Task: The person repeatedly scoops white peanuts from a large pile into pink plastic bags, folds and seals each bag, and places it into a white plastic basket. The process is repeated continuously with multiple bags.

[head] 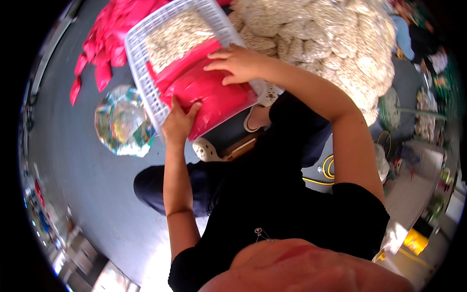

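Note:
In front of me a white perforated plastic basket (pixel 140 75) holds a clear bag of pale, grain-like pieces (pixel 180 36) towards its far end. A red plastic bag (pixel 219 98) lies across the near part of the basket and partly over those pieces. My left hand (pixel 180 122) rests at the red bag's near left side, thumb and forefinger apart on the film. Over the bag's upper right part lies my right hand (pixel 235 65), fingers spread. Whether either hand pinches the film, I cannot tell. What the red bag contains is hidden.
Red bags (pixel 113 33) are heaped beyond the basket at the left. A large pile of clear bags with pale pieces (pixel 328 47) stands at the right. A round, shiny plastic-lined container (pixel 124 120) is left of the basket. Yellow hose (pixel 317 181) lies right of my legs; a person (pixel 419 40) is far right.

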The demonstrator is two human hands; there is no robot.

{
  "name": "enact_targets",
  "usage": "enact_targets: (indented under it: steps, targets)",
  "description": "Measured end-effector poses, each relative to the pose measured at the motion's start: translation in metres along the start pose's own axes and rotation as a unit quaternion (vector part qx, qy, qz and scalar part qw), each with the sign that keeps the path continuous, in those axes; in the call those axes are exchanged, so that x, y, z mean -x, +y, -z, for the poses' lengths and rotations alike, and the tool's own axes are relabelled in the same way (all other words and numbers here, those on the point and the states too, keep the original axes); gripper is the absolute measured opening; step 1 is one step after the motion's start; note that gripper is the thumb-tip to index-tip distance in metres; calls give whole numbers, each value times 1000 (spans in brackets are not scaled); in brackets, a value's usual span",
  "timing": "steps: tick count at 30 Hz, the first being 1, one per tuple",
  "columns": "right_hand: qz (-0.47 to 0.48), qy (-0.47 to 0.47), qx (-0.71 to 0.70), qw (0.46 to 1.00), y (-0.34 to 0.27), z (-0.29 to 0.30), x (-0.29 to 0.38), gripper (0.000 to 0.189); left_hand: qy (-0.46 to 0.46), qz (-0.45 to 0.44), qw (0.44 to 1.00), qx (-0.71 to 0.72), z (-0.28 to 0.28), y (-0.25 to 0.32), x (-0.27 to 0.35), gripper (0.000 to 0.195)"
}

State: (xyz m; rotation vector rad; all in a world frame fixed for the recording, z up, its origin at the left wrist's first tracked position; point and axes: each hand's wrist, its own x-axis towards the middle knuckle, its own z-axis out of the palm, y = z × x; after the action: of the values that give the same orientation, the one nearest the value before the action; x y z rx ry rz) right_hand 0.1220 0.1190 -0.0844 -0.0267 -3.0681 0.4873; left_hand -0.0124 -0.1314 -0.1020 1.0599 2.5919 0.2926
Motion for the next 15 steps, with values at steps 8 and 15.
enact_targets:
  steps: [8, 15]
  targets:
    - [-507, 80, 32, 858, 242, 29, 253, 59, -25, -29, 984, 172, 60, 9, -87, 30]
    - [-662, -118, -139, 727, 229, -70, 378, 109, 325, 118, 812, 470, 287, -177, -171, 50]
